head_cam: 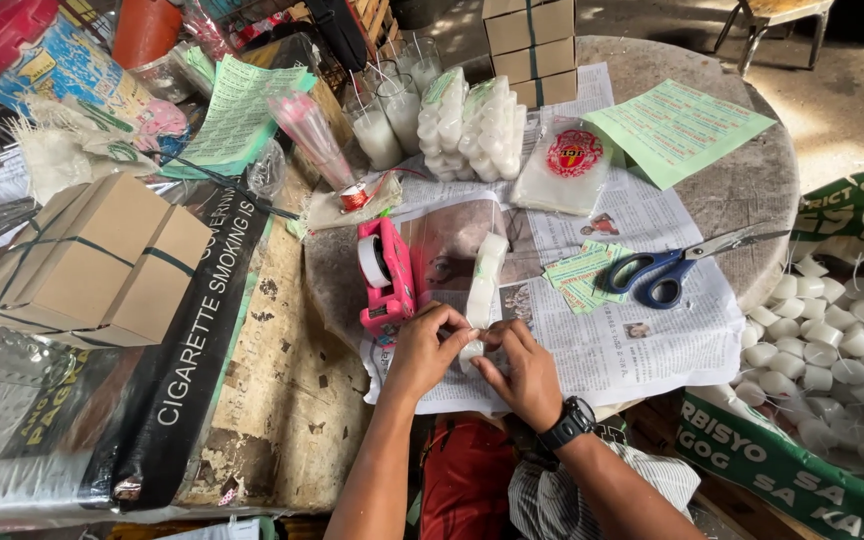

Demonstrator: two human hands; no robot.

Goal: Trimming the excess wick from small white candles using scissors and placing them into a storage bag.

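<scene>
So the big round stone table (752, 190) takes up most of the view, covered in the middle with spread newspaper (632, 340); off to the right there's a sack (752, 455) full of small white candles (832, 330) with wicks sticking out; on the left sits a bundle of brown cardboard boxes (92, 260) strapped together, on top of a black printed banner (202, 340); another stack of the same boxes (532, 50) stands at the far edge of the table, with clear bags packed with white candles (472, 125) just in front of it and a green printed sheet (677, 128) to the right; a pink tape dispenser (384, 275) sits right beside the hands, and blue-handled scissors (667, 272) lie open on the newspaper further right; now the hands: the left hand (427, 350) and right hand (524, 372) (black watch on that wrist) are both pinched on the near end of a narrow clear bag of candles (484, 285), which lies on the newspaper running away from the person, between the dispenser and the scissors; fingertips of both hands nearly meet at that end
</scene>
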